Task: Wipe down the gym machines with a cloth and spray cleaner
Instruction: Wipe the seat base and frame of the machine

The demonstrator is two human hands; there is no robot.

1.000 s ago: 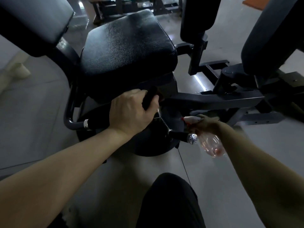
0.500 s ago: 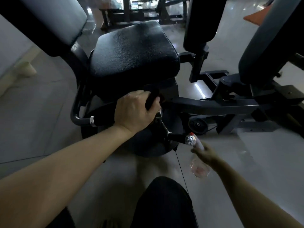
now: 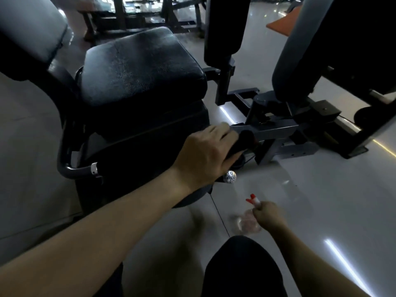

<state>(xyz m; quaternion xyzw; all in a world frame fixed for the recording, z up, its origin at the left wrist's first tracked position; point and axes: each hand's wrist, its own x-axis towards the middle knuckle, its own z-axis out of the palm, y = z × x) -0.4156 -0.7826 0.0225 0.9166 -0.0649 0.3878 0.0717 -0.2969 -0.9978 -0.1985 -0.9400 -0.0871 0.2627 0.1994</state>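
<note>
The left hand (image 3: 205, 155) lies over the dark end of the machine's handle (image 3: 243, 139), below the front edge of the seat pad (image 3: 139, 67), with its fingers curled down around it. It is too dark to tell whether a cloth is between the palm and the handle. If there is none, the wiping does nothing and only skin rubs the grip.

The right hand (image 3: 269, 215) hangs low, near the person's knee (image 3: 242, 264) and well apart from the machine. Its fingers are closed around the neck of the spray bottle (image 3: 246, 225). The clear body of the bottle is blurred, and the red nozzle (image 3: 252, 198) sticks out above the fist.

I see three risks:

- **Spray on the floor:** the nozzle does not point at the seat or the handle, so a squeeze now would send cleaner to the glossy floor (image 3: 321, 200) and leave a slippery patch.
- **Dropped bottle:** the grip on the neck looks light, so the bottle can slide out, roll and leak.
- **Knocked wrist:** the chrome knob (image 3: 229, 177) is just beside the left wrist, and a fast stroke along the handle can knock against it
</note>
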